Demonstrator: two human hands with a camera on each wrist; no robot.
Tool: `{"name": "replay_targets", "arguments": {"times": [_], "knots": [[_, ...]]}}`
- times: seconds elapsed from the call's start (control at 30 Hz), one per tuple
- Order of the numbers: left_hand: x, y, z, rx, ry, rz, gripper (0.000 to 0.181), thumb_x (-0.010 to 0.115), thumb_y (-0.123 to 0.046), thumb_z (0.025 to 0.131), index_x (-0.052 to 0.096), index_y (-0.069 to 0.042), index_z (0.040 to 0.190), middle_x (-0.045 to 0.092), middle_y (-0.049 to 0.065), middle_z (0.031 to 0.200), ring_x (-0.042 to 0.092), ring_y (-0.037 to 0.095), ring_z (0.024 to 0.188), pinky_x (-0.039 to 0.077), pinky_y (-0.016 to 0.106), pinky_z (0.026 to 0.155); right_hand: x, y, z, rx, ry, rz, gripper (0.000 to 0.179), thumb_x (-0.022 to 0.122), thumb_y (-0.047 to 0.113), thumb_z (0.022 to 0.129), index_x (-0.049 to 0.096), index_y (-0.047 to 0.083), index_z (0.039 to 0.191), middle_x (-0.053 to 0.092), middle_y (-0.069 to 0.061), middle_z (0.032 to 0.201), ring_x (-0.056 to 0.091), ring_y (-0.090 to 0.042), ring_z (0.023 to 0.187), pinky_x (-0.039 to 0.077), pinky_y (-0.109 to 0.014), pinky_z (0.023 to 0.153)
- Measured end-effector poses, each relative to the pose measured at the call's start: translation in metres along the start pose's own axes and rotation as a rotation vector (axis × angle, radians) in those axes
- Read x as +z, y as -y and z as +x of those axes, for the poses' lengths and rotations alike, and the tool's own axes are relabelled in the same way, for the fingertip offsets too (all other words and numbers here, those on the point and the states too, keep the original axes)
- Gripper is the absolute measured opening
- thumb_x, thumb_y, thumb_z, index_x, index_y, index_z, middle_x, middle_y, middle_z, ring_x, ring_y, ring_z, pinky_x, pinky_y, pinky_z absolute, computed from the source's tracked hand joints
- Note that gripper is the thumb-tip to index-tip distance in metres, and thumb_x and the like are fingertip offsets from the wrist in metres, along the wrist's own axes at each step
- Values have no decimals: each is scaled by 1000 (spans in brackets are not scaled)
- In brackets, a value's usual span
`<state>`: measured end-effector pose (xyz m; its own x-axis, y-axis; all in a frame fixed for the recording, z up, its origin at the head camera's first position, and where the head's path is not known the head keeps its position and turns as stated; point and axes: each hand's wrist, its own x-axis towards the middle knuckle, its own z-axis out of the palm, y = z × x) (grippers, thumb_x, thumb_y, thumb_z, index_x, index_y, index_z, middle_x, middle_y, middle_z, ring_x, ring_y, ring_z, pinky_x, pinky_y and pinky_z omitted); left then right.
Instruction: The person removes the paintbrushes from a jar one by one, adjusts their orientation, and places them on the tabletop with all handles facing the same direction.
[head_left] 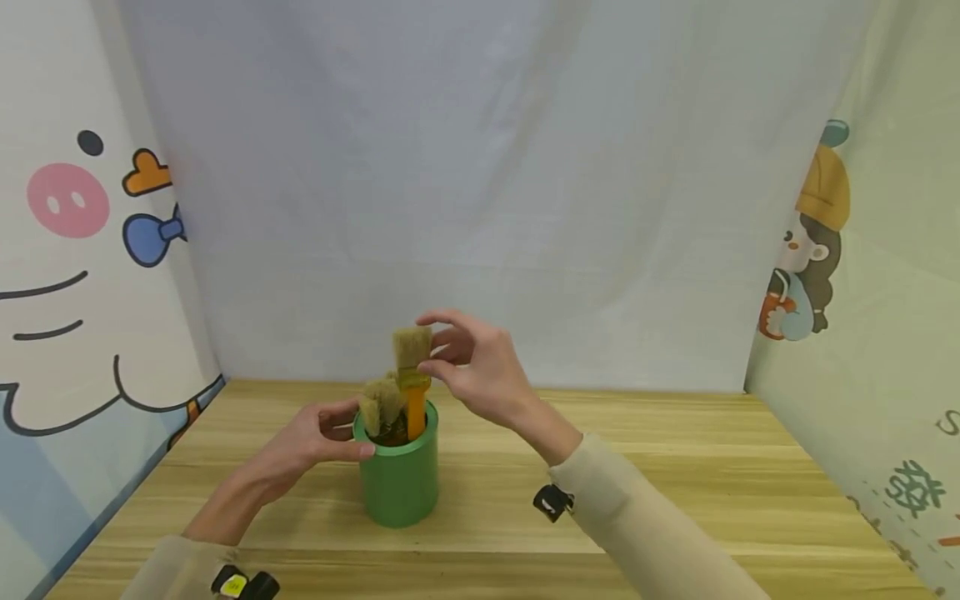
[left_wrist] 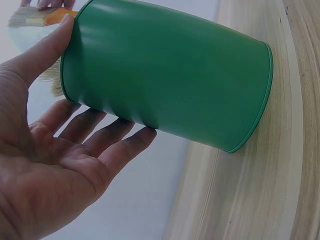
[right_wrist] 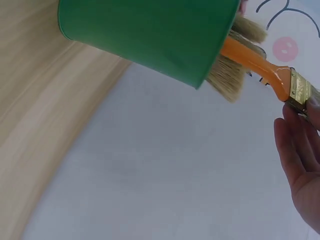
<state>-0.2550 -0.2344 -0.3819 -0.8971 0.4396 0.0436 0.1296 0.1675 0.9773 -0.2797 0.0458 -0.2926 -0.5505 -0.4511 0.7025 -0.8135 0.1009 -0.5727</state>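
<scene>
A green cylindrical container [head_left: 400, 487] stands upright on the wooden table. My left hand [head_left: 307, 437] holds it near the rim; in the left wrist view the thumb lies at the rim and the fingers [left_wrist: 127, 147] touch the opposite side. Between thumb and fingers, my right hand [head_left: 480, 367] pinches a paintbrush [right_wrist: 260, 67] with an orange handle around its metal band, bristles up. The lower end of that handle is hidden inside the container. Other bristle brushes [head_left: 381, 400] stick out of the container beside it, their handles hidden.
The wooden table [head_left: 675, 500] extends on both sides of the container. A pale cloth [head_left: 480, 183] hangs behind it. Printed cartoon panels stand at left [head_left: 67, 283] and right [head_left: 877, 375]. Small black devices [head_left: 553, 502] sit at both sleeves.
</scene>
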Motion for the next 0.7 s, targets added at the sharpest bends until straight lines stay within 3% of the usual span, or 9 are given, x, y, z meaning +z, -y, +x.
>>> {"name": "replay_targets", "arguments": {"times": [0.23,0.4,0.7], "knots": [[-1,-1,0,-6,-6,-4,88,79,-17,96,28,5,164,34,29,164,42,49,144,47,54,111,-23,14,15,-55,-65,-52,45,80,-7,90,68,2,132,78,-13,101,77,-16,84,62,-31,76],[0,0,0,7,2,-11,85,78,-15,96,31,4,163,37,29,163,44,49,144,48,52,109,-42,20,21,-70,-90,-107,46,82,-6,89,69,4,132,78,-12,103,77,-14,83,62,-31,75],[-1,0,0,10,7,-4,84,78,-17,97,31,3,164,36,29,163,43,49,144,48,54,109,-70,8,7,0,-104,-136,47,82,-8,87,70,5,130,78,-12,101,77,-20,82,62,-35,73]]}}
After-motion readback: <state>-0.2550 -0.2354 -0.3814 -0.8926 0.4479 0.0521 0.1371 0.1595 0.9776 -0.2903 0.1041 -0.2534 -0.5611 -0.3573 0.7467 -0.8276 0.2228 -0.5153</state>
